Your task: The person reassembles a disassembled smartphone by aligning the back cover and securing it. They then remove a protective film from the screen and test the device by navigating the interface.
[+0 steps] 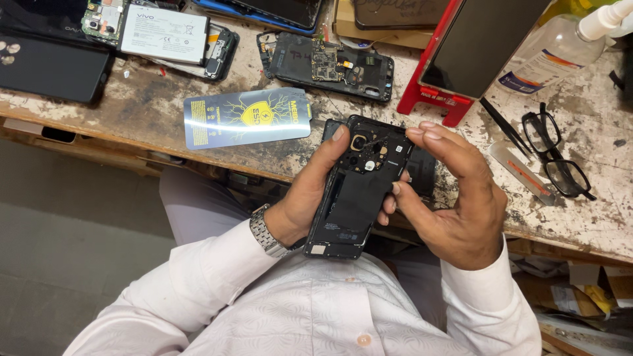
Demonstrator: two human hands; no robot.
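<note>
Worn wooden workbench (151, 112) with a stained, flaking whitish top — its front edge runs diagonally; grey smooth floor (72, 264) lies below at left, evenly lit.

White patterned long-sleeved shirt (316, 310), buttoned; steel-link wristwatch (266, 232), apparently, on left wrist.

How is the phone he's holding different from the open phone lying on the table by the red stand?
The held phone is up in the left hand, standing nearly upright; the table phone lies flat, untouched. The held phone's inside is mostly covered in black; the table phone shows a bare circuit board. The right hand pinches a thin tool at the held phone's camera end. Both are dark, with backs off.
</note>
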